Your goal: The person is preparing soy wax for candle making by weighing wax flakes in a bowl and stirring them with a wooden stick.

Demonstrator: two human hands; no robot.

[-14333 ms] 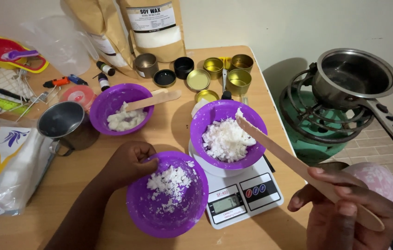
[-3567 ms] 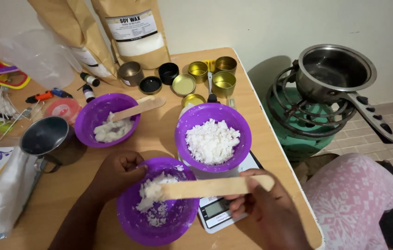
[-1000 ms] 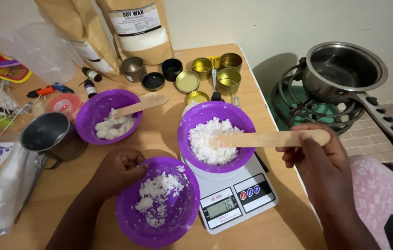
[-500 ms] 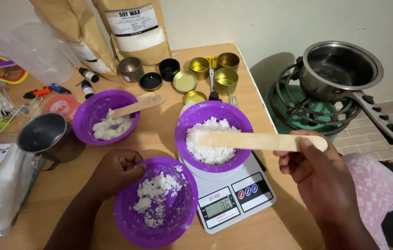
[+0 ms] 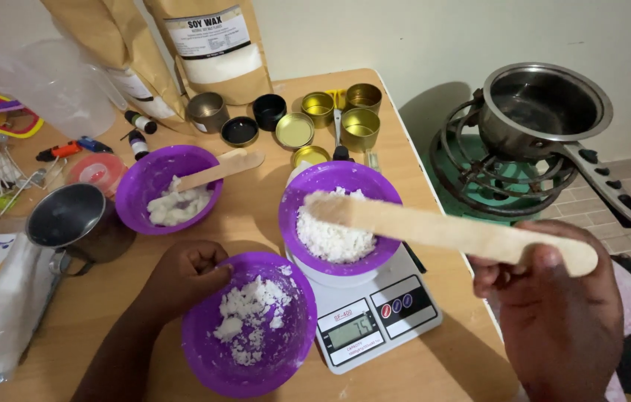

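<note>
Head view: right hand [image 5: 553, 313] grips the wooden stick [image 5: 442, 231] raised; left hand [image 5: 185, 272], fisted, holds the near purple bowl [image 5: 248, 372].

Matt wooden spatula [image 5: 442, 229], glossy plastic bowl [image 5: 248, 372]

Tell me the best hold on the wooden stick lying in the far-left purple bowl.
Take the wooden stick by its rounded upper end, which juts past the rim of the purple bowl toward the tins. Come from the right and above: that end is bare and off the table, while the lower end is buried in the white wax flakes. Likely a pinch across its flat faces.
</note>
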